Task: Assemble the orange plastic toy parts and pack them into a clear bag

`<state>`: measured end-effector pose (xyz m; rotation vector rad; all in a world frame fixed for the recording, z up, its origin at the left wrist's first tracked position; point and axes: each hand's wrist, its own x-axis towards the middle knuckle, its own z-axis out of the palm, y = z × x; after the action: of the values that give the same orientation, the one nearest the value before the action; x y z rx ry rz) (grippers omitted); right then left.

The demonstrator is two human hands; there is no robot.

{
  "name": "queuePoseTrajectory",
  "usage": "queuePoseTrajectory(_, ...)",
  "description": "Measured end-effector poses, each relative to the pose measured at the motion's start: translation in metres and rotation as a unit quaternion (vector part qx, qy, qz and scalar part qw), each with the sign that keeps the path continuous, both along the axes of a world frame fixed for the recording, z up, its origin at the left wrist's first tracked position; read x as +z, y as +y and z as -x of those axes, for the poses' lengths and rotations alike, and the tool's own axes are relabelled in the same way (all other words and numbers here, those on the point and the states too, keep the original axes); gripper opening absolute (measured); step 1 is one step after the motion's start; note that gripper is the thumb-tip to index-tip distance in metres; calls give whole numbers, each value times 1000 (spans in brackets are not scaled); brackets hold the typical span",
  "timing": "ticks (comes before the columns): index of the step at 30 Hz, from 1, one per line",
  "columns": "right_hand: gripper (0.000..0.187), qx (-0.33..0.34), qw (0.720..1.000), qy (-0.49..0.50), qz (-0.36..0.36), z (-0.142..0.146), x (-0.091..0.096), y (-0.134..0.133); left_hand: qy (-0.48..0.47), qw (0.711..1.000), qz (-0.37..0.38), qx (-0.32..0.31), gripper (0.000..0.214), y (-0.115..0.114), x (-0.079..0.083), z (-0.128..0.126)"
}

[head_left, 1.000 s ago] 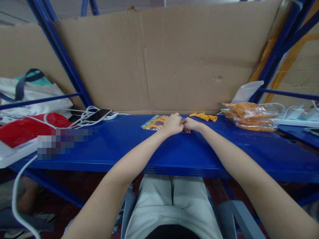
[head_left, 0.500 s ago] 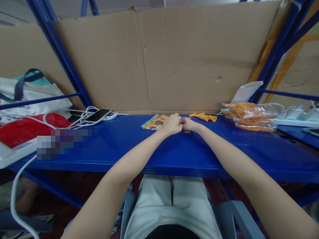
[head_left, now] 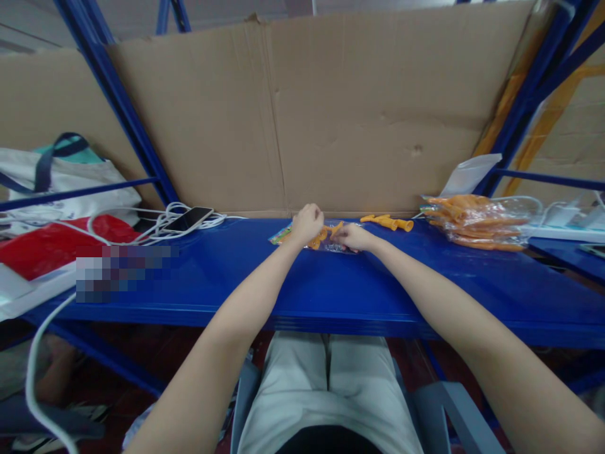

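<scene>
Both my hands rest at the back middle of a blue metal shelf point(head_left: 302, 284). My left hand point(head_left: 307, 222) is closed over an orange plastic toy piece point(head_left: 319, 237) with a colourful card lying under it. My right hand point(head_left: 352, 236) is closed on the edge of a clear plastic bag point(head_left: 334, 247) that lies flat beside the toy piece. The two hands are a small gap apart. Loose orange plastic pieces point(head_left: 387, 221) lie just behind my right hand.
A pile of bagged orange toys point(head_left: 475, 221) sits at the right. A phone point(head_left: 188, 219) with white cables point(head_left: 155, 227) lies at the left, beside a red packet point(head_left: 51, 243) and a tote bag point(head_left: 61, 180). A cardboard sheet point(head_left: 331, 113) backs the shelf.
My hands were pressed together; now my left hand has drawn back and to the left with the orange piece, and the clear bag shows by my right hand.
</scene>
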<state>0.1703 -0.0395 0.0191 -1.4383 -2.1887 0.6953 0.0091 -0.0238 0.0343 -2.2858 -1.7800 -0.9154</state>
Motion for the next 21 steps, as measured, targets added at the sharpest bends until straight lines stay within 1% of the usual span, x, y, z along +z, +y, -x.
queuePoseTrajectory(3, 40, -16, 999, -11, -29, 4, 1, -2, -20, 995, 50, 82, 37, 13, -7, 19)
queuePoseTrajectory(4, 43, -22, 999, -16, -40, 5, 1, -2, -23, 992, 72, 104, 41, 17, -11, 23)
queuePoseTrajectory(6, 43, -16, 996, -29, -78, 7, 1, -1, -22, 984, 117, 135, 49, 22, -19, 28)
queuePoseTrajectory(7, 41, -7, 994, -39, -104, 8, 1, 0, -15, 980, 139, 140, 53, 24, -23, 30)
queuePoseTrajectory(10, 34, 27, 978, -81, -191, 8, -1, 3, 20, 974, 192, 115, 59, 28, -29, 32)
queuePoseTrajectory(14, 25, 81, 950, -138, -269, 6, -6, 7, 56, 970, 226, 69, 62, 28, -26, 35)
queuePoseTrajectory(17, 25, 128, 932, -176, -289, 6, -10, 7, 71, 967, 241, 41, 62, 30, -24, 38)
queuePoseTrajectory(19, 27, 120, 930, -199, -285, 6, -10, 4, 78, 968, 237, 18, 60, 33, -24, 40)
queuePoseTrajectory(21, 28, 89, 932, -217, -277, 7, -9, -1, 83, 972, 221, -16, 57, 38, -26, 41)
